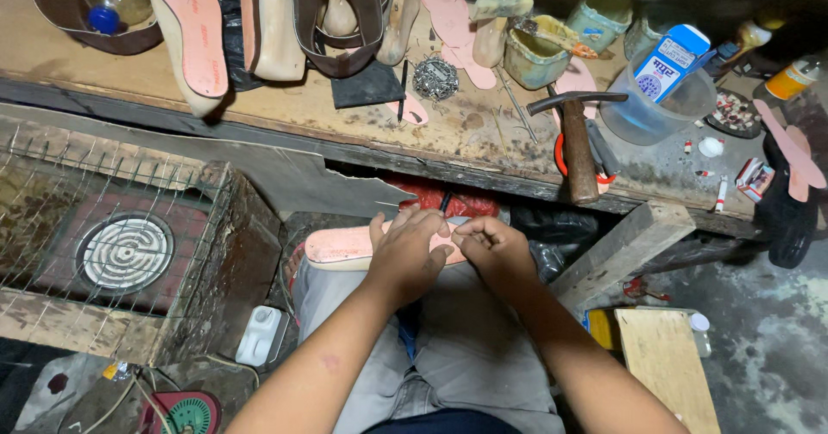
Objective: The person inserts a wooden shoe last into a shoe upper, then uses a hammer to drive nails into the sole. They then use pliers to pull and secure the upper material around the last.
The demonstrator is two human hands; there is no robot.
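1. Pink insole (345,246) lies sole-up across the person's lap, below the workbench (259,115) edge.
2. Left hand (407,251) presses flat on it; right hand (485,246) is pinched shut, contents too small to tell.
3. Risk: insole slips off the knees if left-hand pressure eases.
4. Risk: pinched item drops into floor clutter.

Shoemaker's workshop, small and cluttered, seen from above. Worn wooden workbench (285,110) runs across far side, scarred and glue-stained. On it: wooden shoe lasts (276,24), pink insoles (191,22), brown leather upper (338,20), pile of small nails (435,78), hammer (576,141), glue-smeared tin with brush (536,53), clear plastic jug (655,106). Left, electric coil heater (125,251) set in brick under wire grid. Right, near, rough wooden blocks (664,365) on stained concrete floor (768,330).
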